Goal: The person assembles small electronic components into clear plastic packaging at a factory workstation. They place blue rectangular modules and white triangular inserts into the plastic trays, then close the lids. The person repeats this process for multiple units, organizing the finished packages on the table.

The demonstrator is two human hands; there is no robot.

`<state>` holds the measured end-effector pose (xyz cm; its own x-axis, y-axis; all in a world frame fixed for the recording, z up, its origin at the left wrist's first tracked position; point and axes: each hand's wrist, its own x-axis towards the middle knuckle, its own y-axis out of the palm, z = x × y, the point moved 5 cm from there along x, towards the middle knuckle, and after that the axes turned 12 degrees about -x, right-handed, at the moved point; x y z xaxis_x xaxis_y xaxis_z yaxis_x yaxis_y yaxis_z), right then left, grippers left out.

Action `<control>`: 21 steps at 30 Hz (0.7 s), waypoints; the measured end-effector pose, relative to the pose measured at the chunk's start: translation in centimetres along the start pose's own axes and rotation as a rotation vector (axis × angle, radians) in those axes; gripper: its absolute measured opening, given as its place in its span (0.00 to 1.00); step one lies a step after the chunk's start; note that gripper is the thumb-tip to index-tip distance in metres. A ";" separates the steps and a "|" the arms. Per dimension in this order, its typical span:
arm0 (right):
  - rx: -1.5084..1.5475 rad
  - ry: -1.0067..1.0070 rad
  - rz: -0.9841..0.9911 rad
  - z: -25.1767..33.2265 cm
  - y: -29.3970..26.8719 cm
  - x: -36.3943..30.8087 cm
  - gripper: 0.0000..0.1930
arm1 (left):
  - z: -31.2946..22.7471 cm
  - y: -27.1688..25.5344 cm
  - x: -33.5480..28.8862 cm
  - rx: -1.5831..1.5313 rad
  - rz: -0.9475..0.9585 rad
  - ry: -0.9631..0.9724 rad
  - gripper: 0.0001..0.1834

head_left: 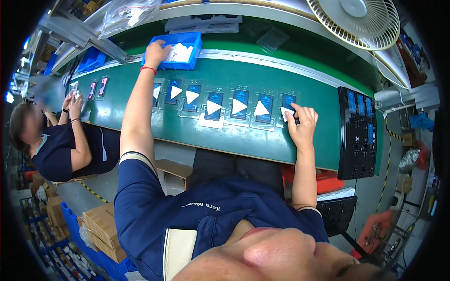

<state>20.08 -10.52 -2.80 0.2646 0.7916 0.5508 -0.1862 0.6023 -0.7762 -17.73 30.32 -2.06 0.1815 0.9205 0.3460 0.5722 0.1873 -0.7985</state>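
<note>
My left hand (pixel 156 52) reaches over the near left wall of a blue plastic bin (pixel 196 51), fingers bent and apart beside white pieces (pixel 180 52) heaped in it. With thumb and fingertips, my right hand (pixel 302 125) pinches a white triangular piece (pixel 286 113) over the rightmost dark blue rectangular panel (pixel 289 99). Several such panels lie in a row in clear plastic trays, each with a white triangle on it, such as the triangle (pixel 239 107) near the middle. One tray (pixel 211 123) has a white lower edge.
A black tray (pixel 344 136) with blue panels stands at the bench's right end. A fan (pixel 361 23) hangs at the far right. At the left, a co-worker (pixel 65 145) handles a small item above the green bench (pixel 187 129). Pink-and-dark pieces (pixel 102 87) lie nearby.
</note>
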 end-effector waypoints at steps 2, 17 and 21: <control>-0.005 -0.029 0.073 -0.1 0.2 -0.3 0.22 | -2.4 -1.4 -1.5 0.008 -0.158 0.187 0.18; -0.256 -0.454 0.582 9.0 4.7 -0.7 0.34 | -9.9 -1.7 -27.7 -0.016 -0.080 -0.101 0.33; -0.248 -0.451 0.568 13.8 7.2 -0.5 0.33 | -4.4 -3.5 -26.3 0.032 -0.099 -0.142 0.30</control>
<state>5.53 -5.14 -4.45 -0.2294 0.9702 0.0775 0.0538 0.0921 -0.9943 -20.93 3.98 -6.19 0.0089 0.9359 0.3523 0.5557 0.2882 -0.7798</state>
